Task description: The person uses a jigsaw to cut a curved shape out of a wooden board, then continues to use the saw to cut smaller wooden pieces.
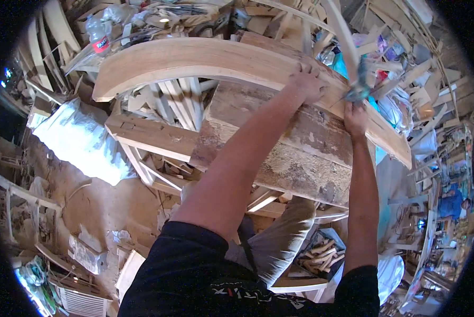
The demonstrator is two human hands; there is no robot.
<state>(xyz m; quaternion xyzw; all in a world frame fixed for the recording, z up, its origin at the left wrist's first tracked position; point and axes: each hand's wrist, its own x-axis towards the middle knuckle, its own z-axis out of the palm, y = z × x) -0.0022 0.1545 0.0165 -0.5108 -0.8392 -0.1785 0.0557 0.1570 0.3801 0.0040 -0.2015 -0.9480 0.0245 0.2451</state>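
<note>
A long curved wooden board (184,55) lies across the worn, thick timber bench (300,166), its left end jutting past the bench. My left hand (305,84) rests on the board's face right of its middle, fingers spread and pressing down. Near the board's right part, my right hand (356,119) is closed round a blurred tool with a grey-green body (359,90). From that tool a long pale curved strip (342,34) seems to rise; whether it is part of the tool, I cannot tell. My fingers hide the grip.
A plastic bottle (97,36) stands among scraps at the far left. A white sack (81,140) lies left of the bench. Wood offcuts crowd the far side and right. Below the bench is a container of wood pieces (321,256). Another person (451,203) is at the far right.
</note>
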